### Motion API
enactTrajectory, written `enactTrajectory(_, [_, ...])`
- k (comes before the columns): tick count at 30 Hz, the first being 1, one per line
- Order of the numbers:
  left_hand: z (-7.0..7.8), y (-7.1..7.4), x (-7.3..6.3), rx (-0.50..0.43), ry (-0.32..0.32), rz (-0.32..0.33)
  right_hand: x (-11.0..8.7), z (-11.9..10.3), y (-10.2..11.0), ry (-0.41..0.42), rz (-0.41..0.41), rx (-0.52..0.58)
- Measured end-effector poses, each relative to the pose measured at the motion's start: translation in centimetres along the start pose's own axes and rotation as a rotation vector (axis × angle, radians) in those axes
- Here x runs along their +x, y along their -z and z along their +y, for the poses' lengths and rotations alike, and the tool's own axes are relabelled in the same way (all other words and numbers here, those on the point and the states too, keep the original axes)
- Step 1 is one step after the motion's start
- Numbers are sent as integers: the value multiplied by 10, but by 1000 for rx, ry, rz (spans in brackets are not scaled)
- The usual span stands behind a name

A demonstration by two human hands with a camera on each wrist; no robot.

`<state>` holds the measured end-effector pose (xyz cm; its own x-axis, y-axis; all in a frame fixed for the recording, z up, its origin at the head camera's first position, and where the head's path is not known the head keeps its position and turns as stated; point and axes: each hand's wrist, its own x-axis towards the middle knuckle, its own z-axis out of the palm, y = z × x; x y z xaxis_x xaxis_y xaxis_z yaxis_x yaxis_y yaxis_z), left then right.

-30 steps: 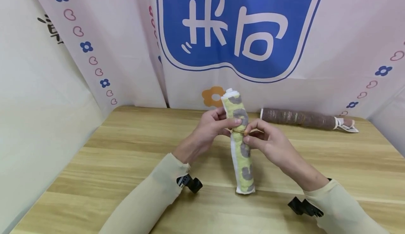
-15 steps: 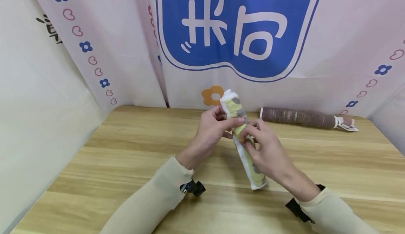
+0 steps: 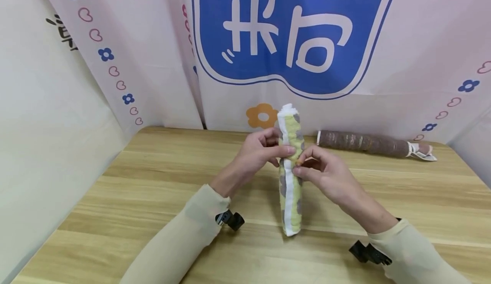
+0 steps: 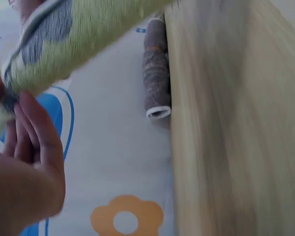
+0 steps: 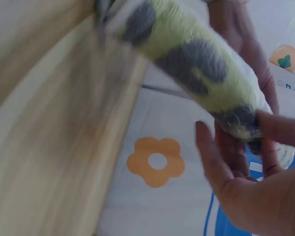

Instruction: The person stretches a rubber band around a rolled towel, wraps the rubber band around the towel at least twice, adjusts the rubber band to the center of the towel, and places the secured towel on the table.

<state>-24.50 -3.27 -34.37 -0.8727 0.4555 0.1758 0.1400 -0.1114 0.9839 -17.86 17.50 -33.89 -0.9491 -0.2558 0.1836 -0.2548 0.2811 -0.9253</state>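
Note:
A rolled towel [image 3: 290, 203], yellow with grey patches and a white edge strip, stands nearly vertical in the head view, slightly pinched in at its middle. My left hand [image 3: 257, 152] grips it around the upper middle, thumb across the front and fingers behind. At the waist of the roll, my right hand [image 3: 333, 173] pinches a small orange rubber band [image 3: 299, 163] between thumb and index finger at the roll's right side. The left wrist view shows the towel [image 4: 93, 37] slanting upward; in the right wrist view its patched side [image 5: 196, 64] faces the camera.
A brown rolled towel [image 3: 362, 143] with bands around it lies at the back right of the wooden table [image 3: 145, 181]. Behind the table hangs a printed cloth [image 3: 161, 83] with a blue emblem.
The towel tilted with its lower end to the right, then came back near vertical and turned so its white edge faces front. The right hand moved in over it and back to its right side.

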Motion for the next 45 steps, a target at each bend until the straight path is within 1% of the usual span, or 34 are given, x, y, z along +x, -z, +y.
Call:
enactTrajectory(4, [3,-8,-3,88,-62,107,-1,-3,0,-19,16,-93])
enactTrajectory(6, [6,-13,-5,127,-88,151,-2,-4,-2,2,38,-132])
enactTrajectory(7, [7,-15,-5,144,-97,172,-3,-4,-3,30,49,-146])
enactTrajectory(9, [9,-18,-6,156,-102,208,-4,-3,-7,136,83,-203])
enactTrajectory(12, [11,-21,-7,144,-69,247,-4,1,-14,349,138,-320])
enactTrajectory(13, [11,-21,-7,137,-54,255,-4,2,-15,408,156,-354])
enactTrajectory(14, [11,-21,-8,134,-40,256,-4,4,-17,449,171,-381])
enactTrajectory(15, [10,-20,-7,128,-28,249,-4,5,-17,467,177,-390])
enactTrajectory(16, [10,-19,-7,121,-18,237,-4,5,-17,466,176,-379])
enactTrajectory(18, [7,-16,-5,99,-3,191,-4,6,-15,403,154,-316])
enactTrajectory(23, [-1,-4,1,-16,43,-18,-3,6,-5,145,68,-115])
enactTrajectory(25, [-2,0,2,-57,58,-61,-1,6,-2,78,43,-69])
enactTrajectory(27, [-2,2,3,-74,58,-55,1,5,0,37,22,-33])
enactTrajectory(29, [-1,1,3,-74,59,-13,1,5,0,25,10,-27])
enactTrajectory(32, [0,-4,1,-66,53,56,0,5,-1,12,4,-48])
enactTrajectory(34, [1,-7,0,-59,56,102,-2,4,-4,19,22,-75])
enactTrajectory(36, [2,-10,-1,-53,64,137,-3,4,-8,47,53,-98])
enactTrajectory(38, [2,-13,-2,-43,82,172,-4,6,-12,129,93,-131])
enactTrajectory(42, [3,-16,-2,-26,107,220,-4,10,-18,370,156,-281])
enactTrajectory(43, [3,-16,-2,-23,110,225,-3,11,-19,412,165,-311])
enactTrajectory(44, [3,-16,-2,-22,111,222,-3,11,-19,434,167,-325])
enactTrajectory(45, [2,-15,-2,-23,110,212,-3,11,-18,430,162,-319])
